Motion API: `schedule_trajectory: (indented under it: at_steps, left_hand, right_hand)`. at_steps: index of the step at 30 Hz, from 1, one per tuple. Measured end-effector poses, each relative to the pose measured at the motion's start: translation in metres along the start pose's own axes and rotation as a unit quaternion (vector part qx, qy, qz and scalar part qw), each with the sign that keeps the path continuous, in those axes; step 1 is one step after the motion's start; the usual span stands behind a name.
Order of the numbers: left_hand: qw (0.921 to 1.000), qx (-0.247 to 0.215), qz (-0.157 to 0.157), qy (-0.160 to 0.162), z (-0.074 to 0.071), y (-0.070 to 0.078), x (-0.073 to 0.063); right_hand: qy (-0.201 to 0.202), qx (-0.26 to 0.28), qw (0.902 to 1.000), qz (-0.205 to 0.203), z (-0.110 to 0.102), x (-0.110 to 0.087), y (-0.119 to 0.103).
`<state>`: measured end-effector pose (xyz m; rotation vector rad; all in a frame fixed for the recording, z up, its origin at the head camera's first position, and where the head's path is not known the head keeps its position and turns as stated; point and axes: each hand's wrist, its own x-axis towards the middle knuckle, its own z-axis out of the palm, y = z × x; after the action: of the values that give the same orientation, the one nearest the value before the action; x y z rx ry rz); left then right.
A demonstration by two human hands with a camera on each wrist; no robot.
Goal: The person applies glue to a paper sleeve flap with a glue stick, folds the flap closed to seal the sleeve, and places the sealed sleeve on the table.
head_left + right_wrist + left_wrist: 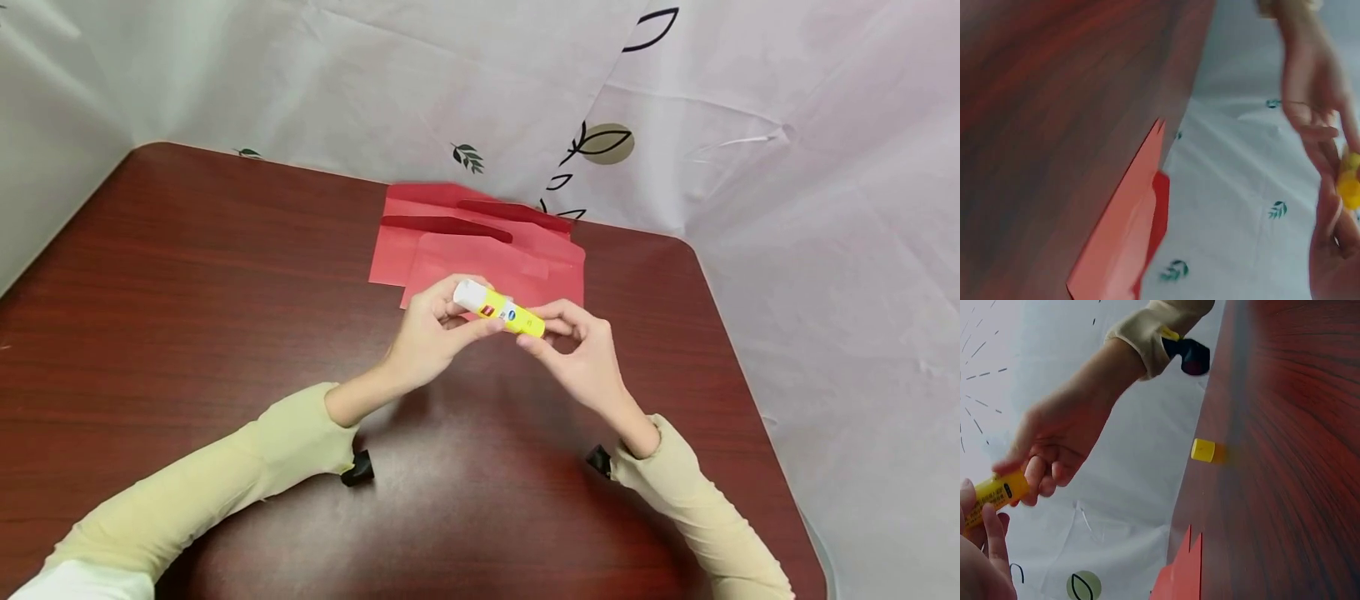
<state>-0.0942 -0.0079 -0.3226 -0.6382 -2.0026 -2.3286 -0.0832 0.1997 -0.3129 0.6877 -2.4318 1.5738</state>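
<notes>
Both hands hold a yellow and white glue stick (500,309) above the table, tilted with its white end toward the left. My left hand (429,337) grips the barrel between thumb and fingers. At the yellow end, the thumb and fingertips of my right hand (581,354) pinch the stick. A small yellow cap (1203,450) sits apart on the tabletop in the left wrist view; the head view does not show it. Just beyond the hands lie several red envelopes (495,267), overlapping, with their flaps raised.
The dark red-brown wooden table (225,283) has rounded far corners. Pale fabric (337,83) with leaf prints hangs behind it and along its right side. Black pieces (358,468) stick out at both sleeve cuffs.
</notes>
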Motion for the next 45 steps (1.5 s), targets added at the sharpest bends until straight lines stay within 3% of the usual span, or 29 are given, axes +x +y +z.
schedule_trajectory:
  at_steps: [2, 4, 7, 10, 13, 18, 22, 25, 29, 32, 36, 39, 45]
  left_hand:
    - [0.9998, -0.001, 0.008, -0.016, -0.003, -0.002, 0.000]
    - [0.9996, 0.000, 0.011, -0.025, -0.004, -0.004, 0.001]
    - [0.9996, 0.009, 0.013, -0.024, -0.006, -0.005, 0.001]
    - [0.9998, 0.017, 0.012, -0.001, -0.007, -0.006, 0.002]
    - [0.9996, 0.016, 0.009, 0.022, -0.008, -0.006, 0.004]
    - [0.9991, -0.009, -0.028, 0.029, -0.007, -0.006, 0.005]
    - [0.9972, -0.035, -0.061, 0.027, -0.005, -0.005, 0.004]
    - [0.9977, -0.036, -0.057, 0.012, -0.005, -0.004, 0.003]
    - [0.9988, -0.021, -0.043, -0.007, -0.007, -0.003, 0.003]
    - [0.9989, -0.020, -0.043, -0.007, -0.008, -0.002, 0.002]
    - [0.9986, -0.028, -0.045, 0.002, -0.008, -0.004, 0.002]
    - [0.9980, -0.039, -0.049, 0.006, -0.008, -0.004, 0.002]
    - [0.9982, -0.037, -0.046, -0.001, -0.006, -0.002, 0.002]
  right_hand:
    - [-0.054, 0.056, 0.9955, 0.054, -0.003, 0.001, -0.001]
    - [-0.102, 0.109, 0.9839, 0.098, -0.004, 0.002, -0.002]
    - [-0.133, 0.150, 0.9710, 0.130, -0.003, 0.002, -0.002]
    - [-0.093, 0.125, 0.9818, 0.109, 0.003, 0.001, -0.003]
    - [-0.027, 0.044, 0.9970, 0.058, 0.009, -0.002, -0.003]
    - [0.036, -0.071, 0.9968, 0.004, 0.015, -0.003, -0.001]
    - [0.019, -0.095, 0.9953, -0.001, 0.015, -0.002, 0.002]
    - [-0.029, -0.044, 0.9982, 0.030, 0.013, -0.001, 0.003]
    - [-0.072, 0.023, 0.9943, 0.074, 0.010, 0.000, 0.002]
    - [-0.051, 0.018, 0.9969, 0.057, 0.011, -0.001, 0.001]
    - [0.005, -0.019, 0.9998, -0.011, 0.014, -0.004, 0.000]
    - [0.023, -0.050, 0.9974, -0.046, 0.016, -0.005, 0.000]
    - [-0.002, -0.059, 0.9979, -0.029, 0.016, -0.005, 0.000]
